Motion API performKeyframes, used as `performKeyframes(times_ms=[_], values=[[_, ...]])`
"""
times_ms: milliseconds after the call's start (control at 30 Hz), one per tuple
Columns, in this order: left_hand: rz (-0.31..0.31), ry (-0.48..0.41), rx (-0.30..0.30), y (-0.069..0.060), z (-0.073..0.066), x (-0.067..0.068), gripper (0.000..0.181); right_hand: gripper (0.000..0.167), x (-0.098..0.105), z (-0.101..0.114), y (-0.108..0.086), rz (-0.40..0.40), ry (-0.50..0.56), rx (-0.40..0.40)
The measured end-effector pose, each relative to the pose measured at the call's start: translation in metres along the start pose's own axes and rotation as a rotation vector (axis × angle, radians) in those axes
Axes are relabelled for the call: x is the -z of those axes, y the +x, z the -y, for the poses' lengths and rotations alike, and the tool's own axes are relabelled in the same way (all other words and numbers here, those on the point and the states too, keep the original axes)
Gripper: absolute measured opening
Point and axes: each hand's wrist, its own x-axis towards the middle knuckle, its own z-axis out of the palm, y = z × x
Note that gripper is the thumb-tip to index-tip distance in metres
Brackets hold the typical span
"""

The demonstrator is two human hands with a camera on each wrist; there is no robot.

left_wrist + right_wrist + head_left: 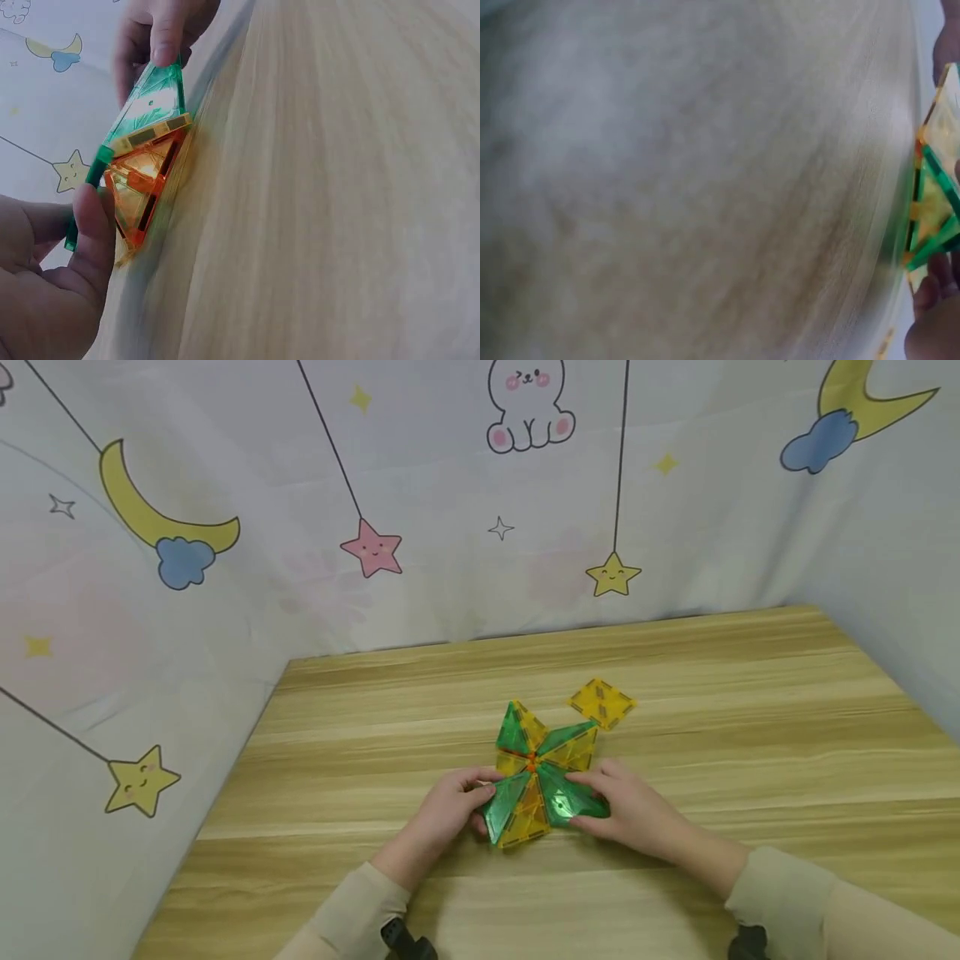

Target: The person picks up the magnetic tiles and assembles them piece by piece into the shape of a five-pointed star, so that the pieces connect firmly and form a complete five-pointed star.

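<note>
A star-like build of magnetic tiles (528, 814), in see-through green and yellow with orange at its centre, stands on the table. My left hand (450, 806) pinches the green triangle tile (506, 802) at the build's near left. At the near right, my right hand (630, 806) grips another green tile (558, 793) between thumb and fingers. Orange triangle tiles (142, 169) show low in the build in the left wrist view. Only part of the build and a few fingers (939, 277) enter the right wrist view, at its right edge.
Just behind the build, a yellow diamond shape of tiles (602, 703) lies flat on the wooden table (750, 718). A white cloth (450, 485) printed with moons and stars hangs behind the table and at its sides.
</note>
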Motion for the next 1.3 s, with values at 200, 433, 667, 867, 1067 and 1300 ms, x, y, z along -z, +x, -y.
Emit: performKeyframes(times_ms=[200,433,667,867,1067,1300], values=[[0.019,-0.183,0.065,0.0,-0.002,-0.005,0.02,0.057,-0.002,-0.002,-0.001,0.041,0.044,-0.027],[-0.021,-0.184,0.07,0.0,-0.003,-0.008,0.014,0.058,-0.003,-0.002,-0.002,0.035,0.059,-0.016],[-0.016,0.188,-0.041,-0.002,-0.001,-0.008,0.032,0.059,-0.002,-0.002,-0.002,0.04,0.055,-0.012],[0.035,0.478,-0.149,-0.01,-0.006,-0.005,0.052,0.062,0.0,-0.003,-0.003,0.046,0.06,-0.009],[0.154,0.696,-0.209,-0.02,-0.007,-0.001,0.089,0.065,0.005,-0.007,-0.003,0.086,0.069,-0.009],[0.181,0.818,-0.352,-0.018,-0.004,0.002,0.085,0.062,0.01,-0.013,-0.001,0.124,0.076,0.018]])
